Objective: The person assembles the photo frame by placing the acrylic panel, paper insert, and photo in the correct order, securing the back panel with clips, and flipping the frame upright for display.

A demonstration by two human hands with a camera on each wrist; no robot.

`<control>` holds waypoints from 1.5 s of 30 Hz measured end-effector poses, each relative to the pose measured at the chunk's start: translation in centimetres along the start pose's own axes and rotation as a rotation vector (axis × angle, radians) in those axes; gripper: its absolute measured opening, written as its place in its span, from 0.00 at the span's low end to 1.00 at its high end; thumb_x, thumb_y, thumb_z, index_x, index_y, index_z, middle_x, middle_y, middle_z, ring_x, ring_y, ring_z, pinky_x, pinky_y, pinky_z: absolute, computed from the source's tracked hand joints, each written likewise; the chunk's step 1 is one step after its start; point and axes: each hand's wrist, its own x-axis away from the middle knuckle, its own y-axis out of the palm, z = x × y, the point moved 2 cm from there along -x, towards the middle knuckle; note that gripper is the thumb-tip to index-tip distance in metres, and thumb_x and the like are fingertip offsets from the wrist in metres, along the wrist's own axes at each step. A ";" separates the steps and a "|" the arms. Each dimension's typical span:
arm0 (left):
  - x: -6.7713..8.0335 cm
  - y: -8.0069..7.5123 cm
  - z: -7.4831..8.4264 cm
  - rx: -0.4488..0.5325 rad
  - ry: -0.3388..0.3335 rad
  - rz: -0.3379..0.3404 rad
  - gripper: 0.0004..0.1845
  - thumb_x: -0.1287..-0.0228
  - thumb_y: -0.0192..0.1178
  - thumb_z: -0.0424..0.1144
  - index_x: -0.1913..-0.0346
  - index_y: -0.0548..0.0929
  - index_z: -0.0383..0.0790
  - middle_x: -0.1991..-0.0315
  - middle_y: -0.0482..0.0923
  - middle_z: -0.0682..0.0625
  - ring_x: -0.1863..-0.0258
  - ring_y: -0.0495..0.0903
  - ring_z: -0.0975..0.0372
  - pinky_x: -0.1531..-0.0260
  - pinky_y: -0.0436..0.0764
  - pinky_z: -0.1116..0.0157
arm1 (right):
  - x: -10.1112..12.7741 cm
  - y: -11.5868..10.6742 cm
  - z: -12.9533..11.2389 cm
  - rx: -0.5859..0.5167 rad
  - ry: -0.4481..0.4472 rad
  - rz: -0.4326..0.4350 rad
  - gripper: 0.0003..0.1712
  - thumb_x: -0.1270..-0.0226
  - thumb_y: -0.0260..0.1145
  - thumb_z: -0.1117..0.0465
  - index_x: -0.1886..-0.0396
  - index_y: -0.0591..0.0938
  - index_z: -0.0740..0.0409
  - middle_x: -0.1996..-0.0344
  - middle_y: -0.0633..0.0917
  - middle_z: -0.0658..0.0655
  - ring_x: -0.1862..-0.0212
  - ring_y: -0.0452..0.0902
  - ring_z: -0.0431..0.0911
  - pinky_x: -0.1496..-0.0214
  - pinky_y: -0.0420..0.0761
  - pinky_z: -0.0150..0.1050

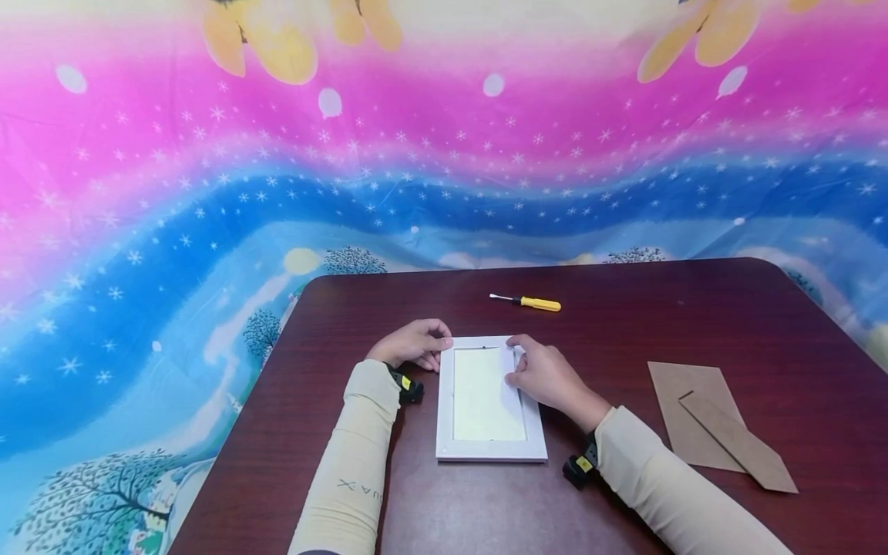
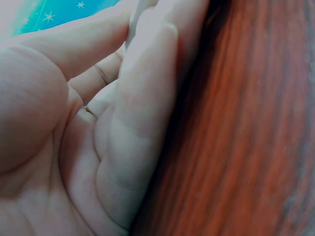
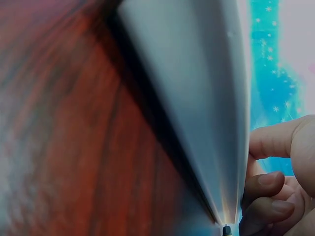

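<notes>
A white picture frame (image 1: 445, 408) lies flat on the dark red-brown table (image 1: 624, 324), with a pale sheet inside its opening. My left hand (image 1: 414, 343) rests on the table at the frame's upper left corner, its fingertips against the edge. The left wrist view shows that hand (image 2: 98, 137) with its fingers fairly straight and its side on the wood (image 2: 236, 137). My right hand (image 1: 544, 375) grips the frame's upper right edge. Seen from the right wrist, its fingers (image 3: 268, 196) curl against the white frame (image 3: 197, 88), with the thumb above.
A small screwdriver (image 1: 530, 303) with a yellow handle lies beyond the frame. A brown cardboard backing (image 1: 701, 416) with a fold-out stand lies to the right. A colourful cloth hangs behind the table and over its left side.
</notes>
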 end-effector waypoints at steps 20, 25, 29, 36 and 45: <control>-0.2 -0.1 -0.2 -0.005 0.010 -0.002 0.11 0.30 0.60 0.40 0.52 0.76 0.37 0.74 0.77 0.42 0.79 0.82 0.55 0.77 0.83 0.63 | -0.1 0.1 -0.3 0.041 -0.003 -0.003 0.31 0.43 0.72 0.64 0.39 0.74 0.56 0.80 0.77 0.52 0.80 0.72 0.47 0.78 0.72 0.39; -0.4 -0.3 -0.3 0.001 0.014 -0.011 0.12 0.31 0.61 0.40 0.52 0.76 0.36 0.74 0.77 0.41 0.79 0.82 0.55 0.77 0.83 0.63 | -0.2 0.1 -0.4 0.051 -0.003 -0.017 0.31 0.42 0.72 0.64 0.39 0.73 0.55 0.80 0.77 0.52 0.80 0.72 0.47 0.78 0.73 0.39; -0.5 -0.3 -0.3 0.009 0.010 -0.017 0.12 0.31 0.62 0.39 0.52 0.76 0.36 0.75 0.77 0.41 0.80 0.82 0.55 0.77 0.83 0.63 | -0.2 0.1 -0.4 0.059 -0.003 -0.022 0.31 0.42 0.73 0.63 0.39 0.74 0.55 0.80 0.76 0.52 0.80 0.72 0.47 0.78 0.72 0.38; -0.4 -0.3 -0.2 0.023 0.007 -0.015 0.12 0.31 0.62 0.39 0.52 0.76 0.36 0.75 0.78 0.41 0.80 0.82 0.55 0.78 0.83 0.64 | -0.2 0.1 -0.3 0.064 -0.016 -0.022 0.31 0.43 0.72 0.64 0.39 0.74 0.55 0.80 0.76 0.52 0.81 0.71 0.47 0.79 0.71 0.38; -0.4 -0.2 -0.2 0.014 0.006 -0.013 0.12 0.31 0.61 0.39 0.52 0.76 0.36 0.75 0.77 0.41 0.80 0.83 0.55 0.78 0.83 0.63 | -0.1 0.1 -0.2 0.066 -0.032 -0.018 0.31 0.42 0.73 0.62 0.39 0.74 0.56 0.81 0.76 0.52 0.81 0.71 0.46 0.79 0.71 0.38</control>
